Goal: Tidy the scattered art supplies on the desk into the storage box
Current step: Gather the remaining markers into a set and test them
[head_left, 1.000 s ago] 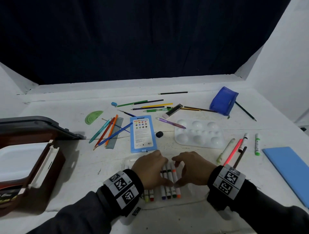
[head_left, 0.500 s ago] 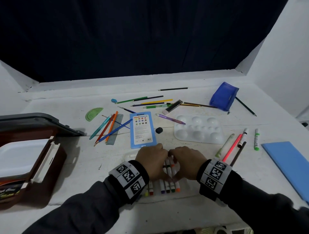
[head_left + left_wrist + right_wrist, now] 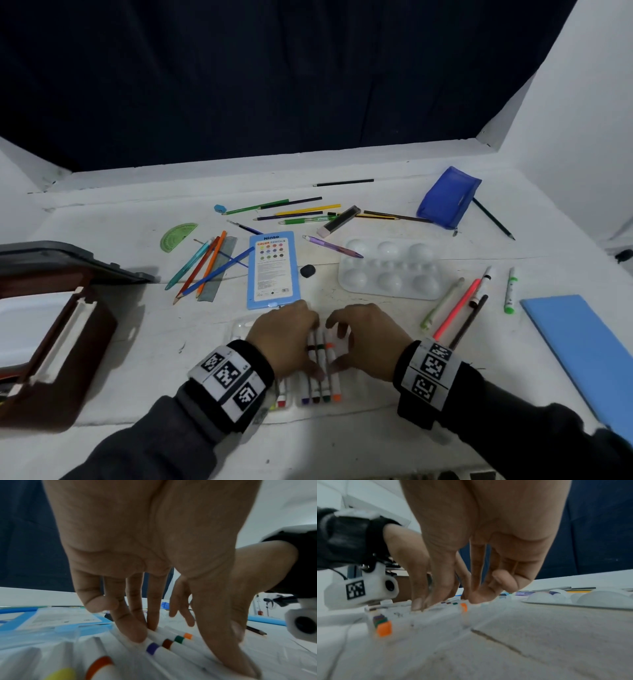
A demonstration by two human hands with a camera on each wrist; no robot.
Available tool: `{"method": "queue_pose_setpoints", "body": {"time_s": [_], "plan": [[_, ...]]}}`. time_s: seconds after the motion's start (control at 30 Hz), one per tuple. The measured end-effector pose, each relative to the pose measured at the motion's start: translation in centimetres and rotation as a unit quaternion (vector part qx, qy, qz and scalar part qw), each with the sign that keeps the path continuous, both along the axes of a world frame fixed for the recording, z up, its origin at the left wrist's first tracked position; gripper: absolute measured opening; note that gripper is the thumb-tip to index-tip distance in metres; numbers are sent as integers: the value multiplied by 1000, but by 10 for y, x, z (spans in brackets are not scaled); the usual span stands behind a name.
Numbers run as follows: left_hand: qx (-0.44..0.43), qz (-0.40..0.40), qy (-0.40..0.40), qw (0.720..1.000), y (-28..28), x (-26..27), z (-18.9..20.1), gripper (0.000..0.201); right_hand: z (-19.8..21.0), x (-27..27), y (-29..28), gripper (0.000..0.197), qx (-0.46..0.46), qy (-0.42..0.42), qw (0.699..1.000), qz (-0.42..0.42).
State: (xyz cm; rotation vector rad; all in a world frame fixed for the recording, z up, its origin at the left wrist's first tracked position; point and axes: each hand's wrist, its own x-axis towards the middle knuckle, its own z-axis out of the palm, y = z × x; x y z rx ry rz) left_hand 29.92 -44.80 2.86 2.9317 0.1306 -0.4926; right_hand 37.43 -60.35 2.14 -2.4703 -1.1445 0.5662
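Right at the near edge of the white surface [image 3: 342, 442], a row of white markers [image 3: 322, 370] with coloured bands lies in a clear plastic tray [image 3: 239, 329], and both hands are on it. The left hand [image 3: 284, 339] has its fingers [image 3: 135, 632] stretched down onto the marker barrels and its thumb pressed at the near end of the row. The right hand [image 3: 370, 342] comes in from the other side, thumb and fingertips [image 3: 418, 604] down on the same markers. Whether either hand truly pinches a marker or only presses on it, I cannot tell.

Just beyond the tray lies a blue pencil case [image 3: 272, 270], with a white paint palette [image 3: 390, 270] towards the right. Loose coloured pencils [image 3: 209, 267] fan out to the left, more pens [image 3: 455, 305] lie to the right, and a blue pouch [image 3: 447, 197] sits by the far right corner. The storage box [image 3: 51, 329] stands open at the left edge, partly cut off, and a blue sheet [image 3: 582, 349] runs off the right edge. Bare surface lies between box and tray. A dark curtain [image 3: 274, 75] hangs behind the far edge.
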Motion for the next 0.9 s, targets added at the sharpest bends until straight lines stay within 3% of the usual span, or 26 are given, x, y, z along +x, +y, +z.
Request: {"method": "queue_pose_setpoints", "body": {"time_s": [0.13, 0.27, 0.37, 0.53, 0.63, 0.73, 0.9], "plan": [[-4, 41, 29, 999, -6, 2, 5, 73, 8, 19, -36, 29, 107, 3, 994, -39], [7, 80, 36, 996, -18, 3, 15, 66, 18, 50, -84, 12, 192, -14, 978, -81], [-33, 113, -42, 992, -44, 13, 24, 48, 11, 77, -126, 12, 199, -27, 974, -100], [-180, 105, -187, 960, -110, 55, 34, 31, 7, 131, -183, 17, 194, -47, 973, -118], [-191, 59, -196, 960, -149, 94, 31, 28, 18, 167, -209, 12, 149, -69, 980, -116], [-184, 29, -175, 967, -181, 138, 21, 32, 27, 195, -229, 15, 35, -56, 994, -88], [-94, -27, -100, 990, -222, 199, -10, 23, 11, 221, -242, 24, -75, -41, 992, -94]]}}
